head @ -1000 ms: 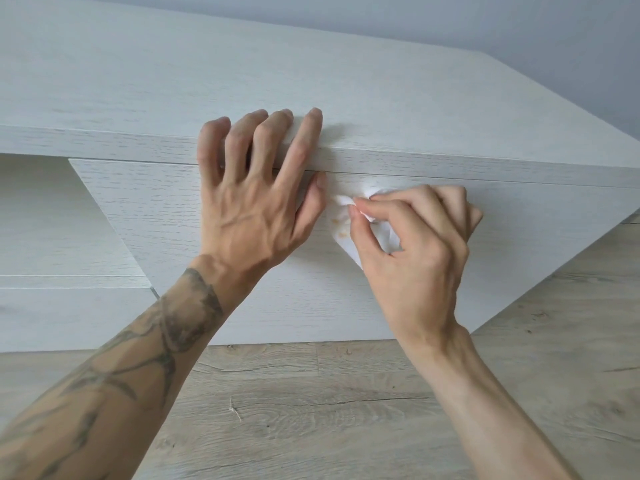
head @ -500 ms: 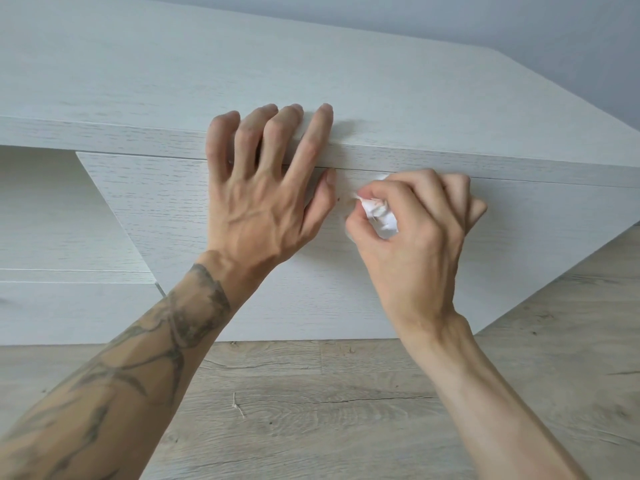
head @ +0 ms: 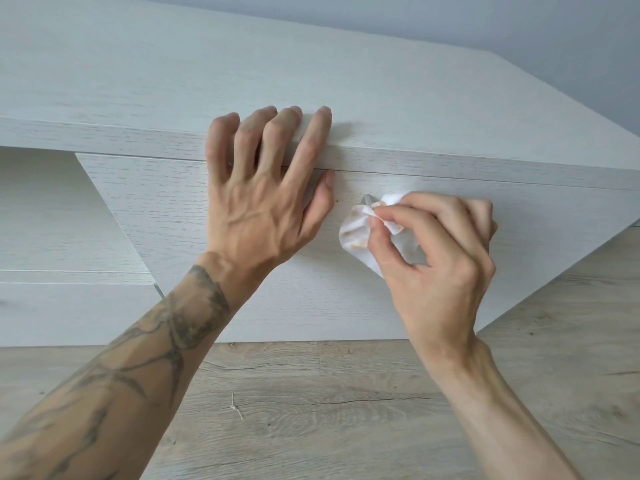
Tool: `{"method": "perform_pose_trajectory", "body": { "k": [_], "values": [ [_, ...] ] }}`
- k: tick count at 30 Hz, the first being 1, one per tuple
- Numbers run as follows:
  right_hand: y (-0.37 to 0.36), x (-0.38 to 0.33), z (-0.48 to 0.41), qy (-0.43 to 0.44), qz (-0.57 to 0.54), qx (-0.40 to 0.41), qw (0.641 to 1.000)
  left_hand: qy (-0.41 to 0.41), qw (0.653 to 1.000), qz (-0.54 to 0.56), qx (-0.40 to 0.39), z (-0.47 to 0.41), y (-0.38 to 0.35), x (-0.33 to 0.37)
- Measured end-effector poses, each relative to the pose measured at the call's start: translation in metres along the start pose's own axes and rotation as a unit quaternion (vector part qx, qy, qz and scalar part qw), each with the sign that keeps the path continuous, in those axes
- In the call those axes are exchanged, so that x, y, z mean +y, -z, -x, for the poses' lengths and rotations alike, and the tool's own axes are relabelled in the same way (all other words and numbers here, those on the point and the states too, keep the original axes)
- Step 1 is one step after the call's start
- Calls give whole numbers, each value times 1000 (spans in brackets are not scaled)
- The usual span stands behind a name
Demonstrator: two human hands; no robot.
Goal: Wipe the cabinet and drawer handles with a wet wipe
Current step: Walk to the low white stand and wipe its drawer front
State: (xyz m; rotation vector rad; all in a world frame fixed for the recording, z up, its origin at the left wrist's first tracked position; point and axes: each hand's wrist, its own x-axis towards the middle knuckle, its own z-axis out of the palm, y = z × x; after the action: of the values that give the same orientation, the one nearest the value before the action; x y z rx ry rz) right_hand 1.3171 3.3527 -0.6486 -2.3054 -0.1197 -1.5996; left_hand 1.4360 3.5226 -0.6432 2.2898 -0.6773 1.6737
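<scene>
A low white wood-grain cabinet fills the upper half of the view, with its drawer front (head: 536, 244) facing me. My left hand (head: 263, 202) rests flat against the drawer front, its fingers spread and hooked over the top edge (head: 450, 161) of the cabinet. My right hand (head: 440, 258) pinches a crumpled white wet wipe (head: 360, 226) with brownish stains and presses it on the drawer front. A small grey handle tip (head: 366, 199) pokes out at the wipe's upper edge; the rest of it is hidden.
The cabinet top (head: 173, 71) is a broad flat white board under a grey wall (head: 519, 22). Another white drawer front (head: 52, 237) lies at the left. Grey-brown wood-plank floor (head: 329, 410) spreads below the cabinet and to the right.
The right hand has slid a little right and down along the drawer front, and the wipe has spread out from a tight ball. The left hand stays in place.
</scene>
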Motion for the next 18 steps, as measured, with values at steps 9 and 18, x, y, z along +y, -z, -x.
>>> {"method": "perform_pose_trajectory", "body": {
  "k": [9,18],
  "values": [
    [14,-3,-3,-39,-66,14,997,0,1000,-6,0,0,0,1],
    [1,11,6,42,-45,-10,998,-3,1000,-3,1,-1,1,0]
  ]
}}
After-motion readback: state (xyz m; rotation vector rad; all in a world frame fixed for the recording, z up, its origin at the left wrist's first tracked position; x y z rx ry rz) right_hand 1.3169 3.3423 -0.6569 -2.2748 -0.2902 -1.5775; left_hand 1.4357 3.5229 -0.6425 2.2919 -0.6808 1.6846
